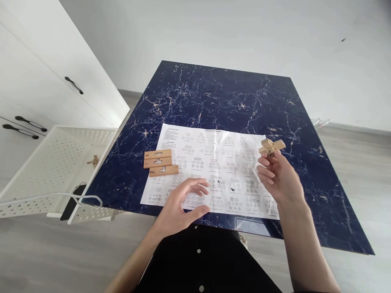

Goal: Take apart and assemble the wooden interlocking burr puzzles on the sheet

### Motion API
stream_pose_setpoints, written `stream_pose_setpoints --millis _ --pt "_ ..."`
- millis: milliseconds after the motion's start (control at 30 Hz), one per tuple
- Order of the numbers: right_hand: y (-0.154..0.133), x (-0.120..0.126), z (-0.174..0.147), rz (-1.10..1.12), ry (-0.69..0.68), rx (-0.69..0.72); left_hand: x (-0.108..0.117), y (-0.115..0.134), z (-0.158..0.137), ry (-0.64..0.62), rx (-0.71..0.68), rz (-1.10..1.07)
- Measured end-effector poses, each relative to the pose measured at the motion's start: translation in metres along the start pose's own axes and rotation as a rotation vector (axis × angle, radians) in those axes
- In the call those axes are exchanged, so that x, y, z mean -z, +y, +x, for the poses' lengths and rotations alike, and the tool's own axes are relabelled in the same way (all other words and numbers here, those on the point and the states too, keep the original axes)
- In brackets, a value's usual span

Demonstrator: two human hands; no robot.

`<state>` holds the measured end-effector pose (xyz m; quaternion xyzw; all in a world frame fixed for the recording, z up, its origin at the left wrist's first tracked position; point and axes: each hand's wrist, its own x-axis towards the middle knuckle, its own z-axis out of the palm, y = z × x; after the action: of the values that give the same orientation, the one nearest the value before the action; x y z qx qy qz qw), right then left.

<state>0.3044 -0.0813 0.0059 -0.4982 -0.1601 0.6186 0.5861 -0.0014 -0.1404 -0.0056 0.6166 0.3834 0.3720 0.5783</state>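
Between the fingertips of my right hand (pixel 281 175) is a small wooden puzzle piece (pixel 270 147), made of crossed blocks with dark marks on it. It is raised over the right edge of a printed instruction sheet (pixel 214 171). My left hand (pixel 185 205) hovers over the sheet's lower part, fingers apart and curved, holding nothing. To its upper left lie several flat wooden slats, among them one marked 2 (pixel 158 154), one marked 1 (pixel 157 162) and one marked 3 (pixel 163 170), each with a cut-out slot.
The sheet lies on a dark blue marbled table (pixel 214 97). A white perforated cart (pixel 42 162) stands at the left, with a small wooden piece (pixel 93 161) and a black object (pixel 73 201) in it. White cabinets (pixel 61 69) with black handles are beyond.
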Motion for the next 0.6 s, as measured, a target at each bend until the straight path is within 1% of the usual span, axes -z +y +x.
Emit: stream_pose_setpoints --millis 133,200,267,467,600 --pt "0.002 0.006 0.004 0.019 0.028 -0.035 0.0 0.001 -0.001 -0.012 0.009 0.022" --pt "0.007 0.005 -0.004 0.002 0.011 -0.013 0.0 0.001 -0.001 -0.015 0.007 0.027" --pt "0.014 0.003 -0.017 -0.062 -0.025 0.017 0.0 0.002 -0.001 -0.018 0.007 0.032" --pt "0.043 -0.007 -0.065 -0.496 -0.11 0.142 0.0 0.002 0.0 -0.028 0.012 0.045" --pt "0.063 -0.009 -0.079 -0.768 -0.146 0.216 -0.002 0.004 -0.002 -0.015 -0.018 0.07"
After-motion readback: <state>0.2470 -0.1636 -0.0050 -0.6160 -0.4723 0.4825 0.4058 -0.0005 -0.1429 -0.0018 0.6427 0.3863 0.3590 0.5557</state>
